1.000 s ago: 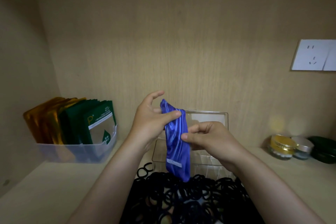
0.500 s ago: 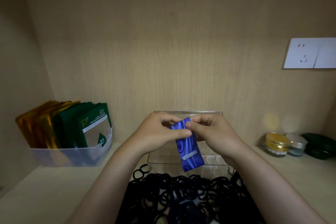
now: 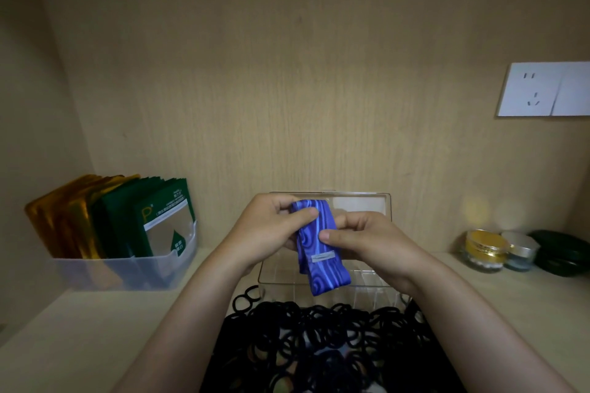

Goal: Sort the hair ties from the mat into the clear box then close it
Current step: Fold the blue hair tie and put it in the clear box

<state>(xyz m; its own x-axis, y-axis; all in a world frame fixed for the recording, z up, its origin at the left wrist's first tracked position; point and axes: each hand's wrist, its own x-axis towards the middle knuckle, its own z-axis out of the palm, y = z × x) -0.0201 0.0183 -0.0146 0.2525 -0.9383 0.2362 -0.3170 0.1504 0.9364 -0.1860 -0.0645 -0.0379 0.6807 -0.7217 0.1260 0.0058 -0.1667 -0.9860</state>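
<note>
A blue swirl-patterned fabric band (image 3: 321,252) with a small label hangs folded between both hands, above the clear box (image 3: 360,289). My left hand (image 3: 268,230) pinches its upper left edge with thumb on top. My right hand (image 3: 367,242) pinches its right side. The box stands open with its lid (image 3: 364,204) leaning against the back wall; its inside shows dividers. A pile of several black hair ties (image 3: 322,325) lies on a dark mat (image 3: 424,364) in front of the box.
A translucent bin (image 3: 127,271) of gold and green sachets stands at the left. Small jars (image 3: 485,249) and a dark green case (image 3: 565,254) sit at the right by the wall. A white wall socket (image 3: 542,89) is above them.
The blue band was held up long and is now folded shorter and lowered toward the box. Both hands came down and closer together.
</note>
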